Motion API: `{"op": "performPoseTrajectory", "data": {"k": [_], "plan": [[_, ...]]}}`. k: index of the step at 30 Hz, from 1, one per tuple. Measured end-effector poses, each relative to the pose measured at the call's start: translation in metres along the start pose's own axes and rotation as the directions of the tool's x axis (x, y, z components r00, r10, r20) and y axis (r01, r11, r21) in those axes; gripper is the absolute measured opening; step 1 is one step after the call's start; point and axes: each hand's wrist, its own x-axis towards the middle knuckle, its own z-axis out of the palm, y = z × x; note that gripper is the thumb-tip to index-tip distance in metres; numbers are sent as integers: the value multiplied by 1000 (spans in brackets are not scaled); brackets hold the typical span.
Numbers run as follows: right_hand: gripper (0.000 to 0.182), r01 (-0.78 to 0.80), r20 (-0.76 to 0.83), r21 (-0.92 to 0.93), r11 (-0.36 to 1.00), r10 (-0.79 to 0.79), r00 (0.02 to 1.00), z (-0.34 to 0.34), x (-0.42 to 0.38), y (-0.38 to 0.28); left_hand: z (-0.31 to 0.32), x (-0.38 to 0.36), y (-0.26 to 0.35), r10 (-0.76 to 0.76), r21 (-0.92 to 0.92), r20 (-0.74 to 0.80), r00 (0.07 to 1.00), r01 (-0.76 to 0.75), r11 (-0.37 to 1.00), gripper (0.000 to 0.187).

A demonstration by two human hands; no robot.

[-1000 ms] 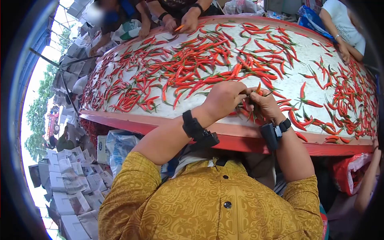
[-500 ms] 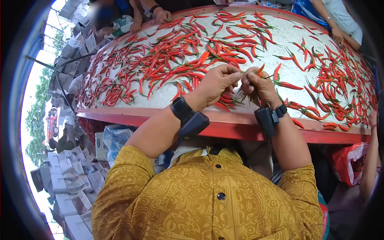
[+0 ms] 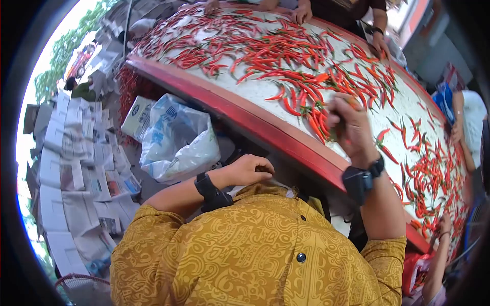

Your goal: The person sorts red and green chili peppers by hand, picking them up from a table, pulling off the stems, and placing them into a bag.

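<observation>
My left hand [image 3: 250, 170] is off the table, close to my chest and right of a white plastic bag [image 3: 178, 137]. Its fingers curl inward, and whatever they may hold is hidden. Above the near edge of the table, my right hand [image 3: 351, 127] is closed around chili peppers, with an orange-red one [image 3: 353, 103] showing at the fingers. Beside it on the white tabletop [image 3: 250, 99] lies a cluster of red chilies [image 3: 315, 115] with green stems. More red chilies [image 3: 291, 53] spread across the far side, and another heap [image 3: 434, 178] lies to the right.
A raised red rim [image 3: 229, 115] borders the table. Other people's hands [image 3: 302, 13] rest along the far edge, and another person's arm [image 3: 438, 265] reaches in at lower right. A white box [image 3: 138, 118] stands behind the bag. Newspaper sheets [image 3: 99, 178] cover the left side.
My left hand has left the table and come back toward my chest, apart from the right hand. My right hand stays over the table. The view has turned left, bringing the plastic bag into fuller sight.
</observation>
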Motion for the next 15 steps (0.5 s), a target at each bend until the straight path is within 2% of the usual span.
{"op": "performPoseTrajectory", "data": {"k": [2,3,4,6,8,10,11,12,13,14,15], "plan": [[11,-120,91,-260,958,148,985,57,15,22,3,-11,-6,-39,-37,-151,988,34,999,24],[10,-170,137,-297,940,218,966,87,22,35,5,-18,-10,-33,-180,-202,979,-4,984,24],[10,-223,178,-332,916,293,939,117,26,48,7,-27,-12,-36,-190,-231,972,-8,982,24],[13,-233,304,-476,848,407,861,173,45,67,-1,-45,-3,20,-256,-298,954,-100,961,25],[21,-202,490,-539,818,499,715,203,51,106,6,-59,-6,-10,-226,-363,932,-77,971,29],[25,-146,534,-534,833,466,705,199,53,135,16,-71,-15,-67,-171,-447,892,-11,985,38],[29,-100,569,-524,846,435,698,192,53,148,25,-77,-36,-166,-124,-434,885,124,984,25],[32,-129,500,-563,816,461,733,185,52,142,23,-84,-22,-168,-128,-439,883,123,984,25],[35,-159,426,-602,783,483,765,166,53,135,23,-90,-9,-234,-286,-466,853,105,952,22],[34,32,555,-564,825,349,755,138,55,133,23,-93,-1,-302,-436,-478,825,75,897,20],[33,223,671,-498,838,209,712,111,56,127,11,-92,-3,-310,-483,-545,779,11,876,18]]}}
